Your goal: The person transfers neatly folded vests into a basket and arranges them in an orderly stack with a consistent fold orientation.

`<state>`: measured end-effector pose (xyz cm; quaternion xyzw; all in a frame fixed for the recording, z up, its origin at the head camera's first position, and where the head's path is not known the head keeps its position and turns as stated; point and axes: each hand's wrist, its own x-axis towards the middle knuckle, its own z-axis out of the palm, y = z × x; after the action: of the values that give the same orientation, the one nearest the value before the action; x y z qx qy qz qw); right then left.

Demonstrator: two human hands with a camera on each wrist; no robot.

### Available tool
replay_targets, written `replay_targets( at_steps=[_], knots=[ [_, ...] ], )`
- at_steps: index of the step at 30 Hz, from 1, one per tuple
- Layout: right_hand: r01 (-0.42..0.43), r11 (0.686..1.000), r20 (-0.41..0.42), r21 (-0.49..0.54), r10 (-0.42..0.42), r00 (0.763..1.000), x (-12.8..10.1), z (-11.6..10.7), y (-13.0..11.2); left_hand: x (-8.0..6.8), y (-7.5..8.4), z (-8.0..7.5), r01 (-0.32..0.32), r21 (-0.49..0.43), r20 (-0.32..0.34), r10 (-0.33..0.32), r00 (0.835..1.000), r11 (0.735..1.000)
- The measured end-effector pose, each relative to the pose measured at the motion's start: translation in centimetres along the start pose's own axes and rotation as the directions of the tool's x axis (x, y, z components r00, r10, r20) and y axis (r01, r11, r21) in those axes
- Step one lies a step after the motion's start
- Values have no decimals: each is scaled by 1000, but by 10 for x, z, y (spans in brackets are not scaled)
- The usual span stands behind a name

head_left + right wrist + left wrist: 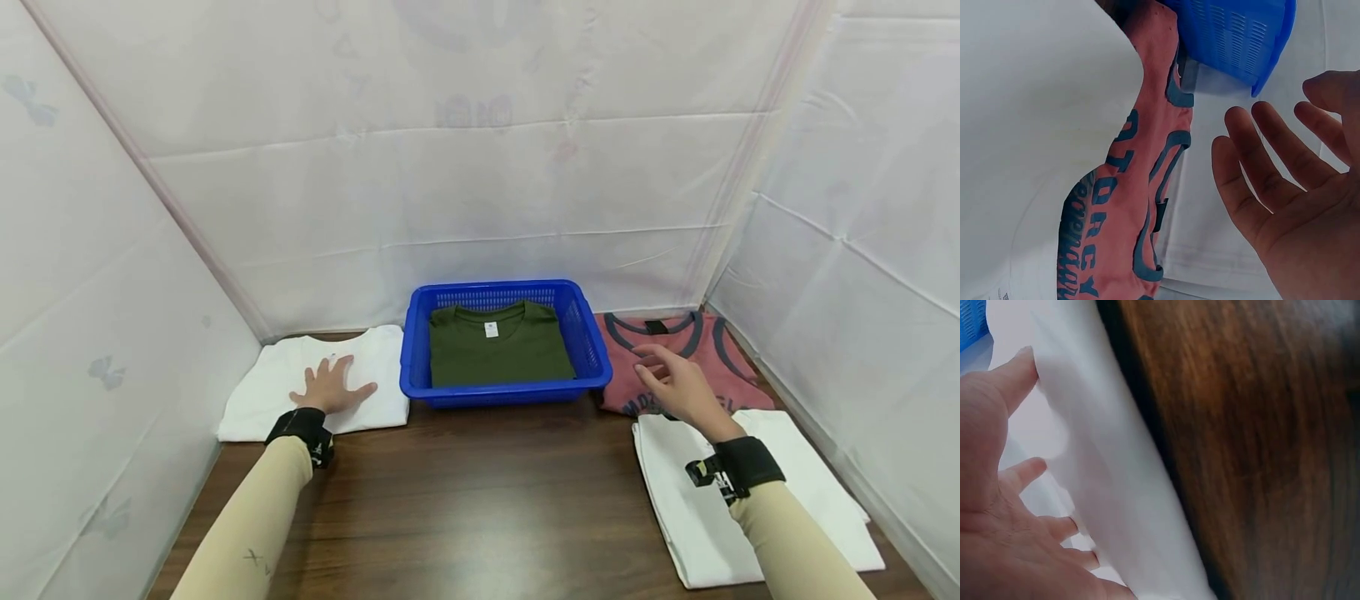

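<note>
White folded shirt [318,382]: lies at the far left corner of the surface [480,492], just left of the blue basket [592,354], its long side running along the back edge.
Left hand [330,387]: my grip here is spread flat, palm down, fingers straight and pressing on this shirt; the left wrist view shows the fingers on the white cloth by the shirt's near edge.
Right hand [678,387]: my grip is loose and holds nothing, fingers relaxed and apart, hovering over the pink shirt [708,354] by the basket's right side.
Second white shirt [705,508]: lies at the near right edge, under my right forearm, overlapping the pink one's near edge.
Green shirt [498,346]: folded inside the basket.
Relation that counts: the left shirt sits directly under my left palm, far from the right hand, with the basket between them.
</note>
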<state>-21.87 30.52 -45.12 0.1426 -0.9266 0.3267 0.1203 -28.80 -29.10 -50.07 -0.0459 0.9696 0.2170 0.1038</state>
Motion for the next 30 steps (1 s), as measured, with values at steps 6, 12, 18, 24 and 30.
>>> replay_targets(
  at_steps=[6, 12, 18, 24, 30],
  knots=[
    [2, 1000, 7, -11, -2, 1000, -1, 1, -3, -5, -1, 3, -2, 22, -3, 2, 1000, 1000],
    [-7, 1000, 45, -13, 8, 999, -1, 4, -2, -15, 1, 5, -7, 24, -5, 7, 1000, 1000],
    [6, 1000, 75, 3, -6, 997, 0, 4, -4, -30, 6, 6, -9, 31, -15, 9, 1000, 999],
    [2, 1000, 98, 12, -4, 995, 1, 7, -1, -45, 7, 7, -18, 27, -12, 18, 1000, 999],
    [8, 1000, 117, 19, -10, 993, 3, 13, -3, -62, 7, 9, -19, 20, -9, 20, 1000, 1000]
  ],
)
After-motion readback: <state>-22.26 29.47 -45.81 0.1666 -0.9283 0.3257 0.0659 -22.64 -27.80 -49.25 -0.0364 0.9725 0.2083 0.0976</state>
